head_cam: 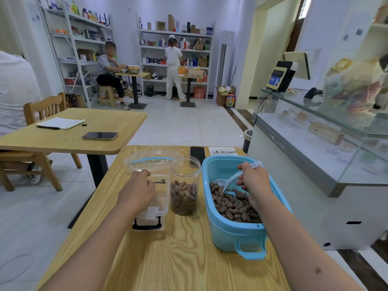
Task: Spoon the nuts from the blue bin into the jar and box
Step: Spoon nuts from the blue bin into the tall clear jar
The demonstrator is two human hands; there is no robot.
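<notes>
A blue bin stands on the right of the wooden table, holding brown nuts. My right hand is inside the bin and grips a white spoon whose bowl touches the nuts. To the left of the bin is a clear jar, upright and roughly half full of nuts. Left of the jar lies a clear plastic box with its lid swung back and a black latch in front. My left hand rests curled on the box's left rim; whether it grips the rim I cannot tell.
A black phone and a paper sheet lie at the table's far edge. A glass display counter stands close on the right. Another table with a phone and notebook stands to the left. People are at the far shelves.
</notes>
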